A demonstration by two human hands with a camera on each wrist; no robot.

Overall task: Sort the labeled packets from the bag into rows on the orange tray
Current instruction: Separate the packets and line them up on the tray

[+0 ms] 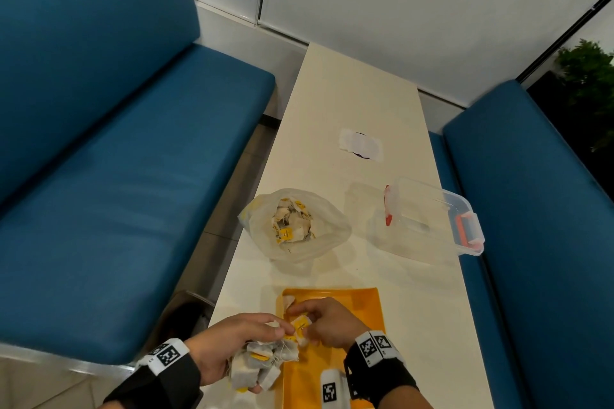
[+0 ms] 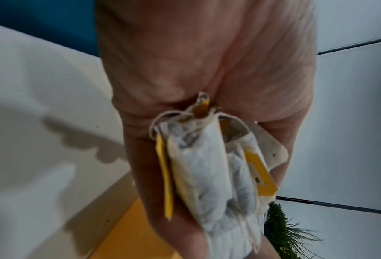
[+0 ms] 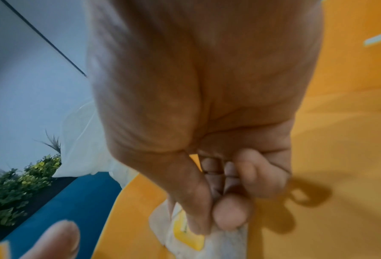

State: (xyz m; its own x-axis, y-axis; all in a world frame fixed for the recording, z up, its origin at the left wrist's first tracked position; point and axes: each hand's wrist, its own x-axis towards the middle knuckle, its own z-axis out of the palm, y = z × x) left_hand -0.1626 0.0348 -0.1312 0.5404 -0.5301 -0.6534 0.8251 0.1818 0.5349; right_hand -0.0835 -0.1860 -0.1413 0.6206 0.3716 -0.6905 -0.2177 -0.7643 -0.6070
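- The left hand (image 1: 229, 347) is curled round a bunch of packets (image 1: 257, 367) at the tray's left edge, most likely as a stock to deal from, so 1 trip to the bag serves several placings.
- In the left wrist view the bunch (image 2: 209, 168) lies along the palm, long axes running with the hand, yellow labels (image 2: 260, 175) edge-on.
- The right hand (image 1: 327, 325) pinches 1 packet (image 1: 300, 329) between thumb and fingertips (image 3: 231, 213), over the tray's far left part (just beside the left thumb), apparently peeling it off the bunch.
- That packet's label faces up, probably so it can be read; I cannot tell its long axis.
- The orange tray (image 1: 368, 304) sits at the table's near edge; 1 packet (image 1: 288, 301) lies in its far left corner.
- The bag (image 1: 294, 226), mouth open upward, stands beyond the tray's far edge, with many packets in it.
- A clear box (image 1: 428, 216) stands toward the table's right edge.
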